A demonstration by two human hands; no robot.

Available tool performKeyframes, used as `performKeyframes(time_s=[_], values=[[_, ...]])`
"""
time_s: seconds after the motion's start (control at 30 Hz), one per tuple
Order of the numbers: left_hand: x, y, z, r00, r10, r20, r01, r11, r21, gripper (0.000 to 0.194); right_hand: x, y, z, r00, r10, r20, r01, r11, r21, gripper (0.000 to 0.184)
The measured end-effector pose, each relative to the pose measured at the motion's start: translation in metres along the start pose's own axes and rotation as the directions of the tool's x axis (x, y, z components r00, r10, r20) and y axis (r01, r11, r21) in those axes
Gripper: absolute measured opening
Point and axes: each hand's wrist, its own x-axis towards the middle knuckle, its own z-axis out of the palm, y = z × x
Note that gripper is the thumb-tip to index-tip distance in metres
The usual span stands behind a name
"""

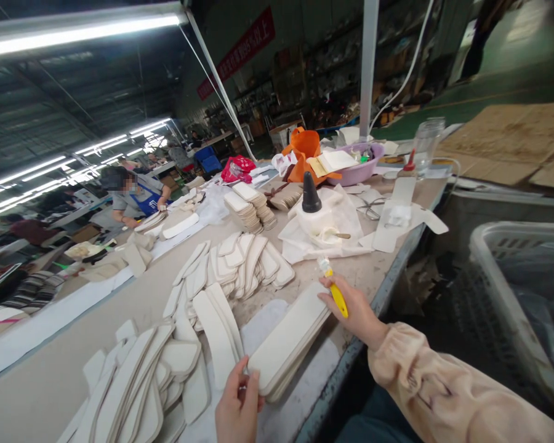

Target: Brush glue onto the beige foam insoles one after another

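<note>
A neat stack of long cream-white flat pieces with rounded corners (289,341) lies in front of me near the table edge. My left hand (240,400) is at its near end, thumb and fingers closed on the corner of a piece. In my right hand (357,311) is a brush with a yellow handle (338,300), its bristles pointing away from me. The right thumb and fingertips touch the far end of the stack. Left of the stack, more curved cream pieces (216,332) lean together. A white glue container with a black cone tip (311,195) stands beyond on a plastic sheet.
Heaps of cream pieces (133,381) cover the left side, with others (240,261) farther back. Scissors (372,209), a purple basin (357,169) and a glass jar (428,144) sit at the back right. A grey plastic basket (489,246) stands beside the table. Across it, a person (138,194) works.
</note>
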Motion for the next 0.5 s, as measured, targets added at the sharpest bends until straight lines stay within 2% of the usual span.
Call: performKeyframes(time_s=[0.33,0.43,0.5], values=[[-0.001,0.001,0.002,1.0,0.016,-0.016,-0.016,1.0,-0.008,0.065,0.001,-0.001,0.002,0.999,-0.032,0.008,0.033,0.999,-0.033,0.017],[0.0,0.0,0.001,1.0,-0.002,0.001,0.002,0.999,-0.034,0.068,0.001,-0.005,0.003,0.997,-0.067,-0.035,0.068,0.998,0.011,0.017],[-0.001,0.001,0.001,0.999,0.001,-0.035,-0.003,0.998,-0.061,0.065,0.001,-0.01,0.004,0.995,-0.066,-0.068,0.071,0.995,0.07,0.018]])
